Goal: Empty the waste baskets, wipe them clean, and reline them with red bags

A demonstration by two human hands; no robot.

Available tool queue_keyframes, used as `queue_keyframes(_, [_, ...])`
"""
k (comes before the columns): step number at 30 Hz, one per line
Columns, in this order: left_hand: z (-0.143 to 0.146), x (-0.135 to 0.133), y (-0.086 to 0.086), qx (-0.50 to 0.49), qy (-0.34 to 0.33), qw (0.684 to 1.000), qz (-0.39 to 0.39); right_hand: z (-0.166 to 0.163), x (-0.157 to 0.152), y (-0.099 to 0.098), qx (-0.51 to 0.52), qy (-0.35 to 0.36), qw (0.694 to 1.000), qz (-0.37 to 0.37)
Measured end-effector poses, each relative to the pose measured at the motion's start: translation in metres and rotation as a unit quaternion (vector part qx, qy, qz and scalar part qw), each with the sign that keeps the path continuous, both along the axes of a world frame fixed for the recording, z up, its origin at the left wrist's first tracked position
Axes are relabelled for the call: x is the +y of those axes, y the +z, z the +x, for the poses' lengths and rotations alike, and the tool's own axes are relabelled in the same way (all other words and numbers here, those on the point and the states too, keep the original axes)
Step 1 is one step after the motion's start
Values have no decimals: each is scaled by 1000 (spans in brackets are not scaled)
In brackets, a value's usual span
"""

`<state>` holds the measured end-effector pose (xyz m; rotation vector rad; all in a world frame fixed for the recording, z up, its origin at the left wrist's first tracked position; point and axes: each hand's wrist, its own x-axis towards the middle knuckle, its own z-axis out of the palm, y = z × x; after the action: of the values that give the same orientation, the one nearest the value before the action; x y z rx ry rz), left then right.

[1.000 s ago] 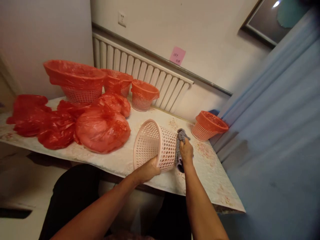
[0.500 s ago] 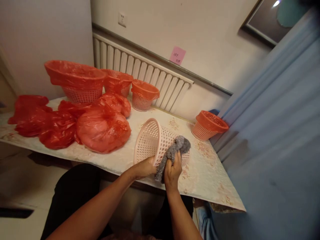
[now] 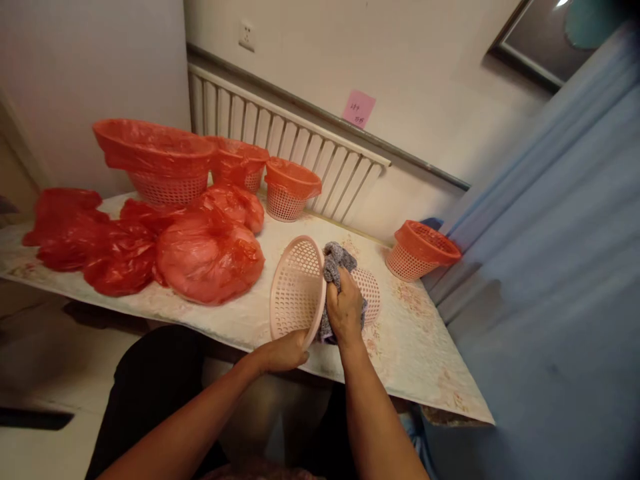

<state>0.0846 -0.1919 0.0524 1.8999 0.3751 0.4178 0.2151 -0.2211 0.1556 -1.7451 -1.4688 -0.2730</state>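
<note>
A pale pink perforated plastic basket (image 3: 296, 293) lies on its side on the table, its mouth facing left. My left hand (image 3: 286, 351) grips the near lower part of its rim, thumb outside. Against the basket's outer wall, my right hand (image 3: 345, 308) is closed around a grey cloth (image 3: 339, 257) and presses it there. Parts of the cloth stick out above and below the hand. The fingertips of my right hand are partly hidden by the cloth.
Red plastic bags (image 3: 210, 257) lie on the left of the flowered tablecloth (image 3: 415, 347). Behind them stand several bag-lined baskets (image 3: 167, 187); another lined basket (image 3: 411, 257) is at the right, by the blue curtain (image 3: 540, 267). A radiator (image 3: 300, 143) runs along the wall.
My right hand and the cloth have moved up and slightly left along the basket's outside, towards its rim. My left hand has shifted a little down and left, still on the rim.
</note>
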Motion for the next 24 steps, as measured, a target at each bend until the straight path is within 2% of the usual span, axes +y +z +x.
queue_keyframes(2, [5, -1, 8, -26, 9, 999, -24, -1, 0, -4, 4, -3, 1000, 8])
queue_keyframes(6, [18, -3, 32, -135, 12, 980, -146, -1, 0, -11, -5, -5, 1000, 20])
queue_keyframes(10, [22, -4, 44, -198, -10, 960, -200, 19, 5, -15, -15, 2, 1000, -2])
queue_keyframes(12, [21, -4, 46, -201, -7, 958, -205, 44, 9, -20, -6, -33, 999, -19])
queue_keyframes(14, [19, -4, 48, -191, -10, 960, -205, 76, 10, -28, 21, -101, 994, -34])
queue_keyframes(16, [17, -4, 49, -179, -16, 962, -203, 106, 7, -37, 72, -175, 981, -46])
queue_keyframes(18, [16, -2, 47, -174, -22, 963, -206, 127, -1, -48, 98, -218, 970, -40])
queue_keyframes(21, [15, 1, 41, -163, -28, 962, -217, 132, -16, -66, 115, -254, 960, -18])
queue_keyframes(24, [16, 3, 37, -153, -43, 961, -225, 107, -28, -86, 113, -249, 962, 18])
